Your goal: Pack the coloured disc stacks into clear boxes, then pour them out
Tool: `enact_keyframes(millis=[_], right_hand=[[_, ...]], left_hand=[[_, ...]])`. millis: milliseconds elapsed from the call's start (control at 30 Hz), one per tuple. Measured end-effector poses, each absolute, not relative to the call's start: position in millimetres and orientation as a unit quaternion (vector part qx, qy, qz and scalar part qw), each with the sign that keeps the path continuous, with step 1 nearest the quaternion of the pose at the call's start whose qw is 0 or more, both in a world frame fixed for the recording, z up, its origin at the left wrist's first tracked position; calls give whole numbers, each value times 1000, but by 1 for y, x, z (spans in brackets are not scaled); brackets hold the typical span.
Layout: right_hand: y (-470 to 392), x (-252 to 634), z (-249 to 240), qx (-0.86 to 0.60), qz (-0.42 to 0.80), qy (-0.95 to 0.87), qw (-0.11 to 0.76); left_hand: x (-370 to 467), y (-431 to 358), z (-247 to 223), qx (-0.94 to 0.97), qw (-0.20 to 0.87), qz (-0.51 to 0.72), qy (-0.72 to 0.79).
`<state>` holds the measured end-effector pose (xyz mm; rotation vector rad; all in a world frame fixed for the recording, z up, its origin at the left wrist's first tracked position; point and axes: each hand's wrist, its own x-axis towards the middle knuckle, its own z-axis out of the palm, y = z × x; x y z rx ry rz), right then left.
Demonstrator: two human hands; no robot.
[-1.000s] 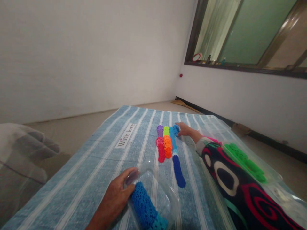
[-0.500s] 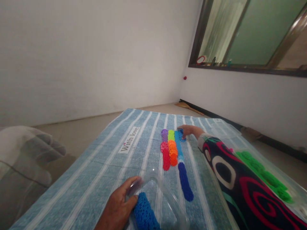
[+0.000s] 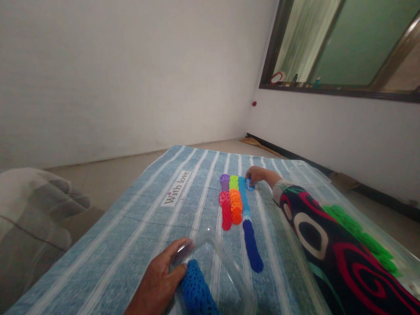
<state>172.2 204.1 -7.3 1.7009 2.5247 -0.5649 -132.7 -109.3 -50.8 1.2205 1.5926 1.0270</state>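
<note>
My left hand grips the rim of a clear plastic container, thumb inside, close to a stack of blue lacy rounds that look crocheted. Farther off, my right hand has its fingers closed on a blue lacy round lying on the cloth. Left of it run rows of overlapping rounds: a light blue strip, a yellow-green group above an orange one, and a purple group above a red one. A dark blue strip continues below the light blue.
A striped blue cloth with a "With love" label covers the table. At right, partly behind my sleeve, a clear container holds green pieces. A sheer white covering hangs over something at left. Walls stand beyond.
My right fingers have shifted slightly on the blue round, and more of it shows flat on the cloth. The left hand keeps its hold on the container. The view has tilted slightly.
</note>
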Motion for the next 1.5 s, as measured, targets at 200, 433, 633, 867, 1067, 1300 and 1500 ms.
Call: enact_keyframes(millis=[200,433,633,867,1067,1300,1500], right_hand=[[205,173,-4,573,-189,797,22],[199,176,-1,605,-210,767,27],[178,177,-5,612,-178,770,18],[139,176,-17,595,-90,799,1],[112,184,-3,590,-69,804,-2],[28,135,61,349,-190,914,-81],[-44,53,54,193,-146,969,-52]], left_hand=[[-133,-110,-51,494,421,419,635],[-135,-110,-54,506,418,421,626],[-130,-111,-41,508,425,411,627],[-120,-115,-33,510,436,429,605],[-118,-115,-36,514,434,439,596],[-117,-112,-39,532,423,443,584],[-120,-111,-43,570,424,456,536]])
